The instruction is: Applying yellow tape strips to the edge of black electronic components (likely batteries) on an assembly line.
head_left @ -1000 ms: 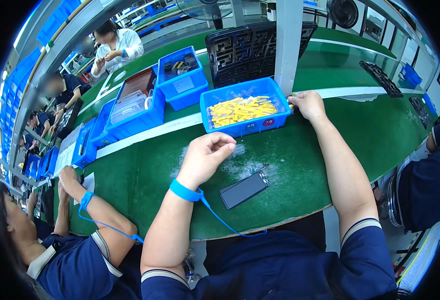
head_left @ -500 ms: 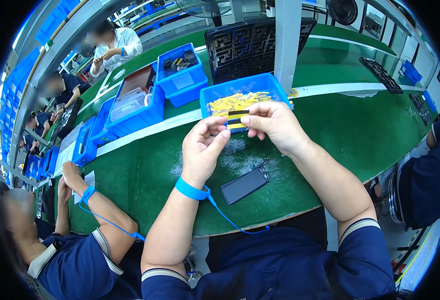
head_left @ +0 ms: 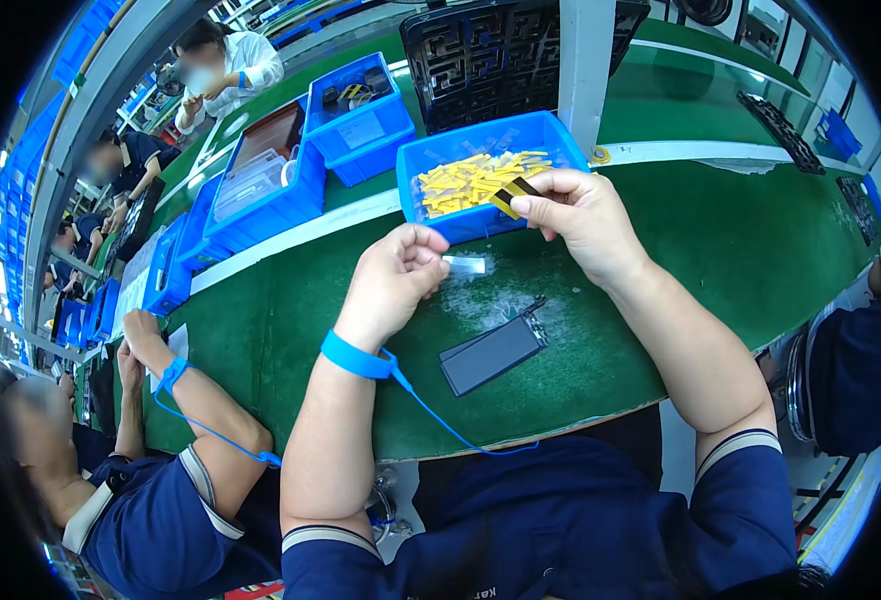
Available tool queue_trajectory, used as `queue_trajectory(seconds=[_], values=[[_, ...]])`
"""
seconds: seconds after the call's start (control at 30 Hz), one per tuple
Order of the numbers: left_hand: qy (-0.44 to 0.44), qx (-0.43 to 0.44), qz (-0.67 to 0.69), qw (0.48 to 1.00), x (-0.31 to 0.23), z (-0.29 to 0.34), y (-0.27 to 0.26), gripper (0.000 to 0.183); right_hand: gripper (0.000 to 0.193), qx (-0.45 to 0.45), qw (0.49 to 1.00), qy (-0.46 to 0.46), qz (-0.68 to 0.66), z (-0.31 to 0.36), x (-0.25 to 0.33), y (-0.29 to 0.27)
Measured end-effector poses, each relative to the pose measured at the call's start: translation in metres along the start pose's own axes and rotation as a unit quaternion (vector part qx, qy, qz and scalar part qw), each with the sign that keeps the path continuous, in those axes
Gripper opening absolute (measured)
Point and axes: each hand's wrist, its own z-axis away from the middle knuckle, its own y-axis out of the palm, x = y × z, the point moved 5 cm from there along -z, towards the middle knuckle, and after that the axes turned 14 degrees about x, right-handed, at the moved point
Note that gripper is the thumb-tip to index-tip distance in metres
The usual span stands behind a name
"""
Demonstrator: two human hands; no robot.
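Observation:
Between the thumb and fingers of my left hand (head_left: pixel 393 278) is a small clear, whitish strip (head_left: pixel 468 265), held over the table. My right hand (head_left: pixel 586 222) pinches a small yellow-and-black striped piece (head_left: pixel 509 196) by its right end. That piece is above the near right side of a blue bin (head_left: pixel 419 226), which holds many small yellow strips (head_left: pixel 471 182). Below my hands, a dark grey flat rectangular block (head_left: pixel 489 358) lies on the green table, with a short connector-like end at its upper right. A blue wrist strap (head_left: pixel 356 355) with a cord circles my left wrist.
More blue bins (head_left: pixel 361 140) stand along the far left. Behind the yellow strips are a black patterned tray (head_left: pixel 476 65) and a white post (head_left: pixel 586 70). A co-worker's arm (head_left: pixel 206 400) is close on my left. Whitish scraps litter the green table (head_left: pixel 601 340).
My hands have moved apart, left hand down and left, right hand up and right. The clear strip has come away from the striped piece, which is now tilted over the bin.

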Motion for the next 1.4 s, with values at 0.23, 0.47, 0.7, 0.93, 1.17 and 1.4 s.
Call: queue_trajectory(seconds=[0.23,0.47,0.7,0.93,1.17,1.4], values=[[-0.106,-0.041,-0.402,0.908,0.015,-0.001,-0.011,0.019,0.019,0.008,0.998,-0.015,0.063,0.004,0.001,0.009],[0.023,-0.016,-0.391,0.920,-0.026,0.007,0.040,0.031,0.016,-0.045,0.979,-0.120,0.162,0.009,0.009,0.011],[0.039,0.093,-0.408,0.908,-0.020,0.012,0.071,0.036,0.013,-0.048,0.952,-0.203,0.226,0.018,0.024,0.022],[0.073,0.034,0.049,0.996,-0.020,0.006,0.046,0.017,0.015,-0.048,0.972,-0.155,0.167,0.021,0.021,0.027],[0.085,0.017,0.017,0.996,-0.022,0.007,0.044,0.021,0.014,-0.034,0.977,-0.128,0.168,0.022,0.022,0.028],[0.085,0.011,0.004,0.996,-0.021,0.009,0.044,0.023,0.012,-0.015,0.963,-0.172,0.207,0.023,0.030,0.029]])
